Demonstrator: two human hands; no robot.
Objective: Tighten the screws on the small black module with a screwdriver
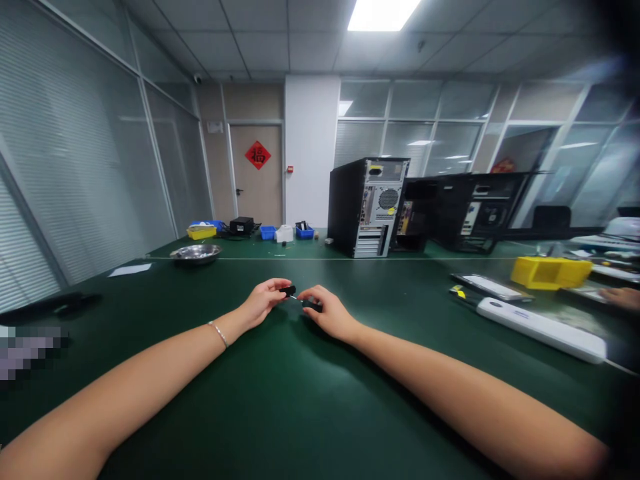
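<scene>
My left hand [266, 301] pinches a small black piece [289, 291] between thumb and fingers, just over the green tabletop. Its exact kind is too small to make out. A bracelet circles the left wrist. Close beside it, my right hand [327, 312] is closed on a screwdriver [313, 306] with a short dark handle. The thin, bright shaft points left at the black piece; whether its tip touches cannot be made out. Part of the handle is hidden by the right fingers.
A metal bowl [197, 254] and small blue bins [268, 233] stand at the back left. Computer cases [371, 207] stand beyond my hands. At right lie a white power strip [543, 328], a yellow bin [551, 273] and another person's hand [623, 297].
</scene>
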